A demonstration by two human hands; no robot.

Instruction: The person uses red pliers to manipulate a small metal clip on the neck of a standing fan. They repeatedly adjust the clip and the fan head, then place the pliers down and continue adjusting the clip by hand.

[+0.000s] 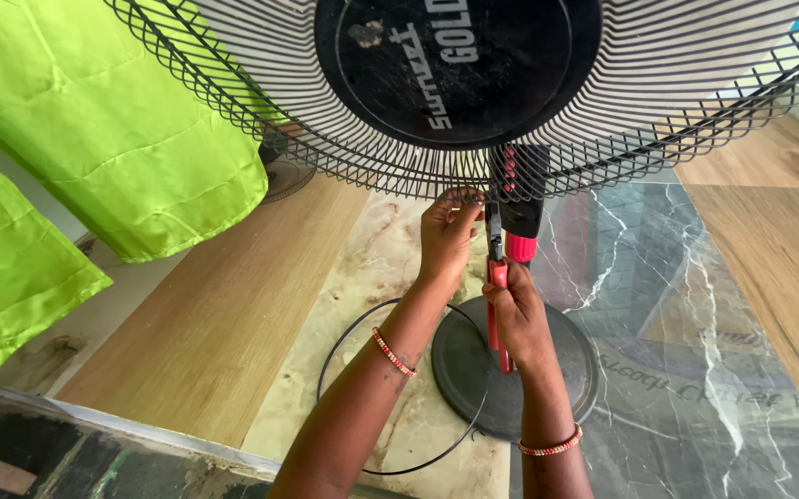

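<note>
Black wire fan guard (261, 120), glossy marble floor (695, 305), shiny green cloth (113, 120)

Lit evenly by soft daylight, bright overall, with no hard shadows anywhere. Strongest brightness at the upper right, behind the black wire fan grille (658, 102), where the pale background washed out between the wires. Faint sheen on the grey veined marble-patterned floor sheet (695, 305); mild gloss on the bright green satin curtain (113, 120), folds picked out by gentle shading. Soft shadow only under the round dark plastic fan base (556, 370). Wide-angle stretch at the edges: grille bowed outward, curtain swollen at the left. Sharp focus on the left hand (446, 236) and right hand (515, 319); slight softness at the lower left corner
</note>
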